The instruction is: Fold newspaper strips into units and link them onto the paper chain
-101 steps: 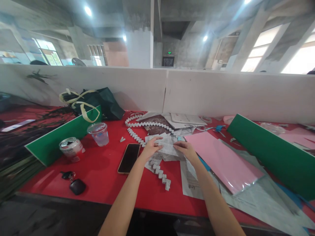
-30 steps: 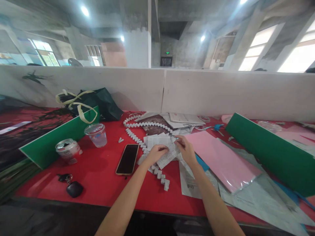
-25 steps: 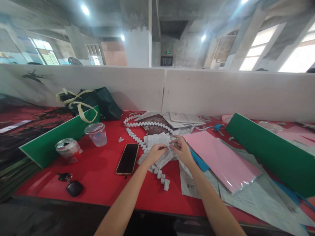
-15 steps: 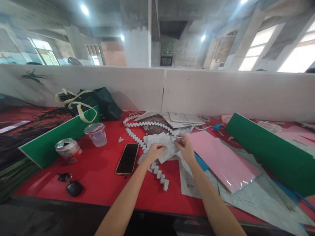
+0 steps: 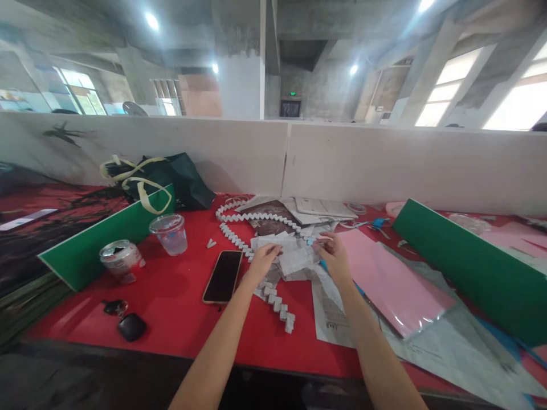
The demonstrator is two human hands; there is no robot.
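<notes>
Centre of the frame, a paper [image 5: 297, 260] shows whitish, thin, straight-edged and faintly printed. The left hand [image 5: 264, 263] curls half-closed by its left edge, the right hand [image 5: 335, 259] by its right; I can't tell whether either grips. Higher up loops a pale zigzag chain [image 5: 267, 217].

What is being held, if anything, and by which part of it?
A paper sheet, apparently by its left edge, in the left grip; whether the right grip also holds it cannot be told.
</notes>
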